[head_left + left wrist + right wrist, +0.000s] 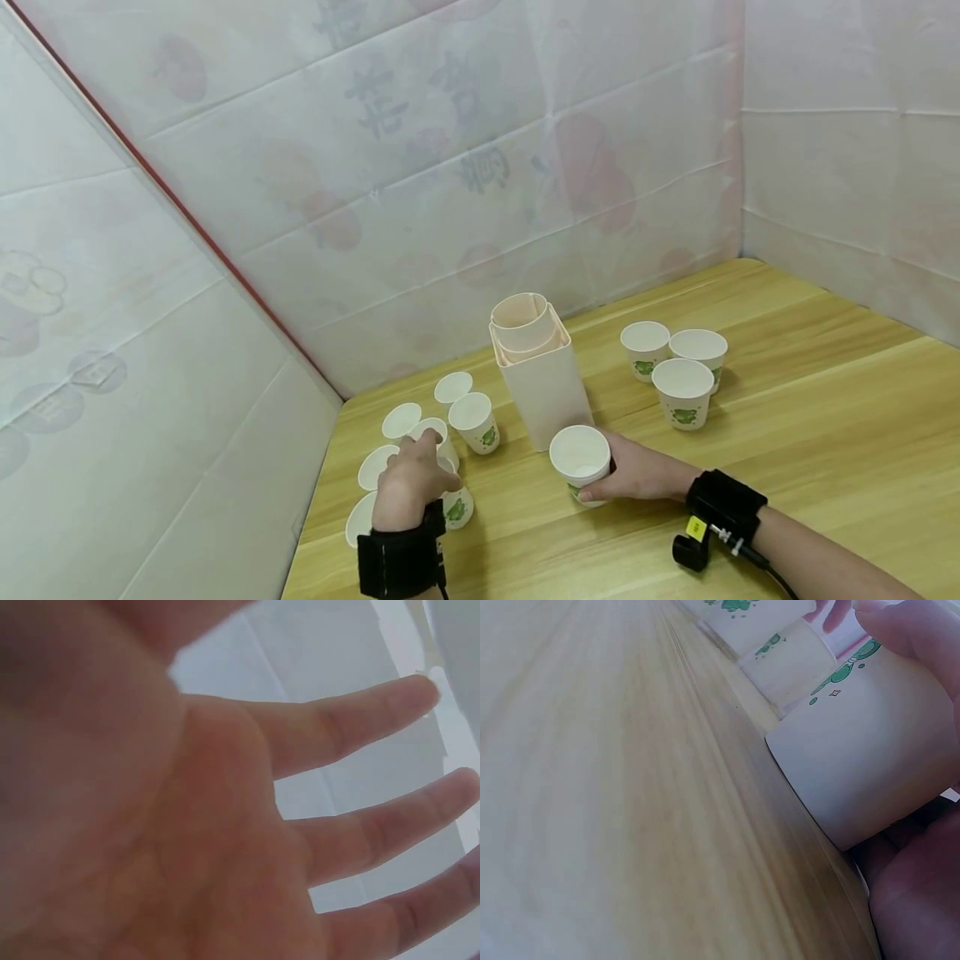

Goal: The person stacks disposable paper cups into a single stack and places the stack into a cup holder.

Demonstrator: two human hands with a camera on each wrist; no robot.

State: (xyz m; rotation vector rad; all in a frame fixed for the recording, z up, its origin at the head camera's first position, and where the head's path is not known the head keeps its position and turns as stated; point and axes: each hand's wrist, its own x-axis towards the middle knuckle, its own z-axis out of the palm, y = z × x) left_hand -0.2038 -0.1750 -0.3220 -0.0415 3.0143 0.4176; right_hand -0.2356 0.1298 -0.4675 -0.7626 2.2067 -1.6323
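My right hand (643, 471) grips a white paper cup (582, 457) with a green print, its thumb and fingers around the side. A doubled rim hints at a second cup nested inside. In the right wrist view this cup (877, 742) stands upright on the wooden table (645, 795). Over the left group of paper cups, my left hand (412, 483) hovers with spread fingers. Those fingers (360, 724) look nearly straight in the left wrist view, and nothing shows in the palm. The hand partly hides a cup (458, 507) and others beneath it.
Behind the gripped cup stands a tall white square box (546, 396) with a round tube (519, 321) in its top. Three more paper cups (683, 392) cluster at the right. Another cup (474, 423) stands left of the box. A white sheet wall (450, 233) runs behind the table.
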